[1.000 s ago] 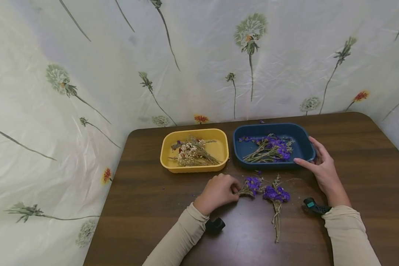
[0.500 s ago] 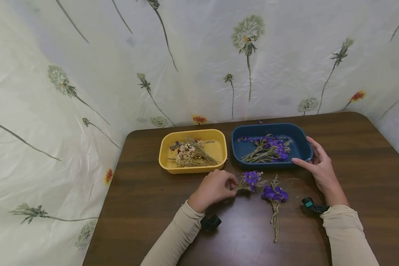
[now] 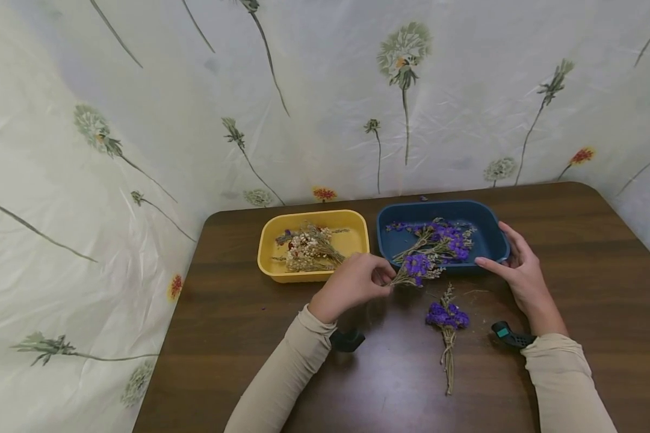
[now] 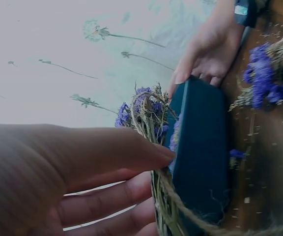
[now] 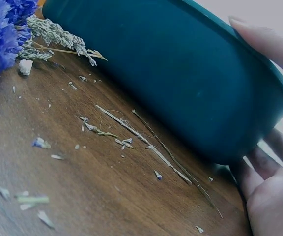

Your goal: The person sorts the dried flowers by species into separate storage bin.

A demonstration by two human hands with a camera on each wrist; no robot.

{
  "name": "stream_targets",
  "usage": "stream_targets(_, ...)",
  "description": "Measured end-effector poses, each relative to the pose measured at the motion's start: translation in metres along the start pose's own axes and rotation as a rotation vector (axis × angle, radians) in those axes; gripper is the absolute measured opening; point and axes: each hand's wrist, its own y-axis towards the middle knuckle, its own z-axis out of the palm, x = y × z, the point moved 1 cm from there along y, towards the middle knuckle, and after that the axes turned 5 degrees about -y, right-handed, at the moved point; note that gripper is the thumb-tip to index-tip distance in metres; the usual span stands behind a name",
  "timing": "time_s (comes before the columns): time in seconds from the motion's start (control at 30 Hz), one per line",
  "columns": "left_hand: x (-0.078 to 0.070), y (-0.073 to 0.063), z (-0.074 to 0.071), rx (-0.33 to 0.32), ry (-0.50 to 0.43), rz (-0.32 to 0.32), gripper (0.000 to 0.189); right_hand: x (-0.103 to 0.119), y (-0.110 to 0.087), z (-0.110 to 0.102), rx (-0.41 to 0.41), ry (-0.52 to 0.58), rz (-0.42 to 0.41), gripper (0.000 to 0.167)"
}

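Observation:
My left hand pinches the stems of a dried purple flower bunch. In the left wrist view, thumb and fingers close on its stems, and a twine strand trails from it. The blossoms overlap the front rim of a blue tray, where more purple dried flowers lie. My right hand grips that tray's right end, thumb on the rim, fingers round the end wall in the right wrist view. A second purple bunch, bound with twine, lies on the table in front.
A yellow tray holding pale dried flowers stands left of the blue one. Bits of stem and petals litter the brown table. A printed floral sheet hangs behind the table.
My left hand has lifted the purple bunch off the table and moved it away from me, up to the blue tray's front rim. My right hand has stayed on the tray.

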Motion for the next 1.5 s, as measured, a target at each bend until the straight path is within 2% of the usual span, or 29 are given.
stream_targets(0.17, -0.005, 0.017, -0.011, -0.026, 0.038, 0.011, 0.015, -0.001, 0.0, 0.0, -0.003, 0.002, -0.001, 0.088)
stream_targets(0.3, -0.007, 0.032, -0.017, -0.04, 0.052, -0.004, 0.015, -0.002, 0.001, 0.0, -0.001, -0.004, 0.001, 0.088)
stream_targets(0.43, -0.004, 0.048, -0.018, -0.047, 0.063, -0.017, 0.014, -0.003, 0.001, 0.001, -0.002, -0.007, 0.001, 0.088)
stream_targets(0.67, 0.004, 0.068, -0.018, -0.073, 0.018, -0.043, 0.012, -0.003, 0.002, 0.003, -0.002, -0.008, 0.0, 0.088)
stream_targets(0.9, -0.005, 0.087, -0.018, -0.103, 0.087, -0.034, 0.013, -0.003, 0.002, 0.003, 0.001, 0.012, -0.006, 0.088)
stream_targets(1.03, -0.013, 0.1, -0.012, -0.116, 0.158, -0.022, 0.015, -0.004, 0.0, 0.001, 0.0, 0.008, -0.003, 0.088)
stream_targets(1.2, -0.016, 0.113, 0.004, -0.142, 0.182, -0.02, 0.018, -0.005, -0.001, 0.001, 0.001, 0.009, 0.004, 0.088)
stream_targets(1.5, -0.01, 0.126, 0.025, -0.094, 0.219, -0.072, 0.018, -0.007, 0.0, 0.001, -0.01, -0.003, 0.006, 0.088)
